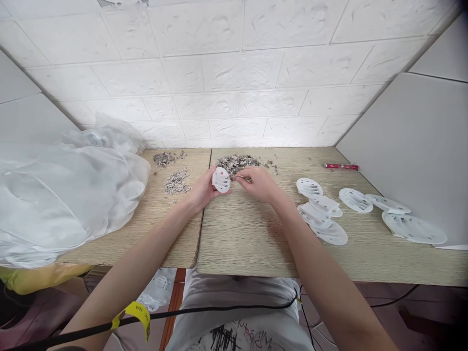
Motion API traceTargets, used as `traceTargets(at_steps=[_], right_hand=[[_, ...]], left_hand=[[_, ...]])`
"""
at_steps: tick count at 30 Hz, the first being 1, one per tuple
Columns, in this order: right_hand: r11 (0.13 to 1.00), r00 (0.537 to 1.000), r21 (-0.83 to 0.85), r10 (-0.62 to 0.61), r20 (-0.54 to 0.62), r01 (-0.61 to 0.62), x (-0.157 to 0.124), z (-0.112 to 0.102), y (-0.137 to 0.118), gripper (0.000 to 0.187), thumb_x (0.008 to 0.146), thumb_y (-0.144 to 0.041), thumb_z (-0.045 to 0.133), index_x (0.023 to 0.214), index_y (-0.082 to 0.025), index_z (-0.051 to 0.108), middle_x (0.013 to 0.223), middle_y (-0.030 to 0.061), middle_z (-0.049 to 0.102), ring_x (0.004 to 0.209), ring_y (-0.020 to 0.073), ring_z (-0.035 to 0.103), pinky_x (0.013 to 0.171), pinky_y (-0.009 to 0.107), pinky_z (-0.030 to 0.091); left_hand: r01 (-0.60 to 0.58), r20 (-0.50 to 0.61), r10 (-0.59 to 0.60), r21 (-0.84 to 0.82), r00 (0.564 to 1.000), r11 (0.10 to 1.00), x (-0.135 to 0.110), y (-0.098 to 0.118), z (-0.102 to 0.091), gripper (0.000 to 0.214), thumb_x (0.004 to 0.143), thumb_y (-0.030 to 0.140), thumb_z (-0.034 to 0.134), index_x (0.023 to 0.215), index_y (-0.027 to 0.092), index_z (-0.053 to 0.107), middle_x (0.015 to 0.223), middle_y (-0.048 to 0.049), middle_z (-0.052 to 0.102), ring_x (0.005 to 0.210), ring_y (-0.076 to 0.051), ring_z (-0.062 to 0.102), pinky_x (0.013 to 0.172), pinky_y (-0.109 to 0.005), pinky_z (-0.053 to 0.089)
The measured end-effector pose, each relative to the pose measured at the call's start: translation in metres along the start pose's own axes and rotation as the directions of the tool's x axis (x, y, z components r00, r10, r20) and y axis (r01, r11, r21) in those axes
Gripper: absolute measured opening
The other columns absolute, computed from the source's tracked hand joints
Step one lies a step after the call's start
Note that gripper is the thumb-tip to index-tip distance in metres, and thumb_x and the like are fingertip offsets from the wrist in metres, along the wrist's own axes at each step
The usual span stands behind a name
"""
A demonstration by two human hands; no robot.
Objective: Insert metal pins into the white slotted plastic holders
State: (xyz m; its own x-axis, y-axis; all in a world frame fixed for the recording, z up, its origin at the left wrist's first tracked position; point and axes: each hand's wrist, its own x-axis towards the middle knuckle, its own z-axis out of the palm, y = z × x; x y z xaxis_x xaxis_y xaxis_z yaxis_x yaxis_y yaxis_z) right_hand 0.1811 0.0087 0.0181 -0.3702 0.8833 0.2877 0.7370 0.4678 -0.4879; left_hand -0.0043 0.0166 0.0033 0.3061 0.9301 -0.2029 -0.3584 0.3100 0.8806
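White disc (pixel 221 180): raised above the desk (pixel 241 239), its back unseen.
Left hand (pixel 205 189): clamped on the disc's edge, some fingers hidden behind it.
Right hand (pixel 259 182): pinched on a slim metallic object (pixel 247 179) just beside the disc, too small to identify; contact unclear.
Metal pieces (pixel 239 161): heaped behind, partly covered by hands.
Plastic bag (pixel 73 195): cut off at left, contents blurry.

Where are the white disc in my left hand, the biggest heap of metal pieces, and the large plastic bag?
White disc (pixel 221 180): head view, middle of its face.
Metal heap (pixel 238 162): head view, its centre.
Plastic bag (pixel 75 197): head view, middle of its bulging side.
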Motion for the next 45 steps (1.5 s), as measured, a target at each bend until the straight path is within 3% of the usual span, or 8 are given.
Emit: traceTargets(at_steps=[14,23,31,45], right_hand=[[0.998,0.999,-0.064,-0.015,0.047,0.018,-0.001,0.003,-0.003,0.028,0.088,-0.02,0.045,0.075,-0.017,0.07,0.074,0.0056,0.068,0.067,0.0167,0.053,0.062,0.027,0.031],[0.979,0.997,-0.206,0.007,0.077,0.009,-0.002,0.003,-0.006,0.03,0.09,-0.019,0.044,0.084,-0.019,0.074,0.084,0.0046,0.072,0.074,0.0175,0.059,0.061,0.027,0.03],[0.975,0.998,-0.22,-0.032,0.058,0.044,-0.002,0.006,-0.004,0.03,0.091,-0.019,0.044,0.087,-0.021,0.074,0.088,0.0038,0.074,0.076,0.0181,0.061,0.061,0.027,0.031],[0.95,0.994,-0.306,-0.029,0.109,0.061,0.0,0.007,-0.007,0.031,0.09,-0.019,0.044,0.086,-0.019,0.075,0.084,0.0054,0.073,0.073,0.0178,0.06,0.059,0.028,0.027]], left_hand=[[-0.028,-0.012,0.029,0.045,1.0,0.999,-0.003,-0.002,0.003,0.032,0.092,0.042,0.049,0.086,0.014,0.061,0.087,-0.0096,0.068,0.075,-0.017,0.063,0.073,-0.035,0.058],[-0.067,0.009,0.067,0.117,0.998,0.991,-0.007,-0.004,0.006,0.033,0.089,0.045,0.054,0.087,0.013,0.062,0.086,-0.01,0.069,0.081,-0.019,0.065,0.079,-0.039,0.057],[-0.083,0.003,0.083,0.124,0.997,0.989,-0.008,-0.006,0.007,0.033,0.091,0.043,0.052,0.085,0.013,0.063,0.085,-0.0093,0.068,0.079,-0.018,0.064,0.076,-0.037,0.057],[-0.132,0.066,0.122,0.162,0.99,0.978,-0.005,-0.011,0.002,0.044,0.077,0.056,0.065,0.076,0.012,0.064,0.074,-0.0063,0.065,0.07,-0.015,0.06,0.074,-0.035,0.057]])
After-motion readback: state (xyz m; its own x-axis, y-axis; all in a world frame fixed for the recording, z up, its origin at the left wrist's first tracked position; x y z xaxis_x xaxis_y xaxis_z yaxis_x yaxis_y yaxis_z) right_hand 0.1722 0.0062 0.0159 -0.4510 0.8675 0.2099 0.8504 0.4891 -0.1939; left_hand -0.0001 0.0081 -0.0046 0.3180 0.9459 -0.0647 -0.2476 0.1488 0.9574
